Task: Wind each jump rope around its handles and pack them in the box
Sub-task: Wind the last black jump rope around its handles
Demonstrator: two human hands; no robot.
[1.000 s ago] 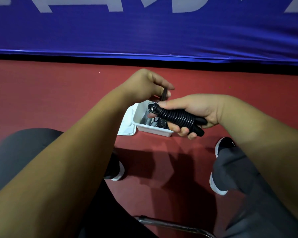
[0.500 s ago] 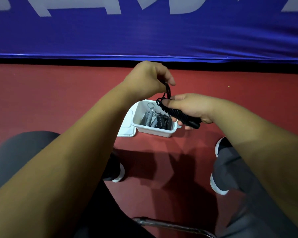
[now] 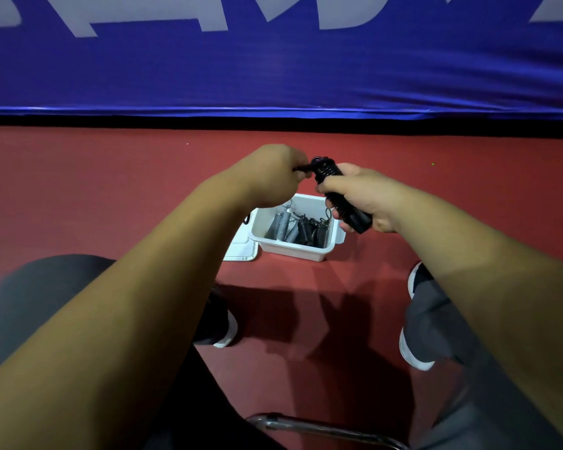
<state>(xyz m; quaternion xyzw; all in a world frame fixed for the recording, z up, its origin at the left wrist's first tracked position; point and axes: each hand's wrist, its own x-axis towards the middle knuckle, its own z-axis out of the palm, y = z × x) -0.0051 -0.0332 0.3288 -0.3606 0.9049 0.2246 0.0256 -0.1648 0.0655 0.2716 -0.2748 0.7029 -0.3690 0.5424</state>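
**Both your hands on one black rope, above the open box**

Your right hand is curled tight round a black jump rope that is wound in coils about its handles. You hold it tilted, with the upper end pointing away from you and the lower end poking out below your palm. Your left hand is closed too, and its fingertips pinch a short black piece that sticks out of the bundle's upper end. The two hands are just beside each other, raised over the red floor.

Below them on the floor stands the white box, open. Several wound ropes lie inside it, grey to the left and black to the right. A white lid lies flat just beside the box's left wall. Your shoes rest nearer to you, one on either side, and a blue banner runs along the far edge.
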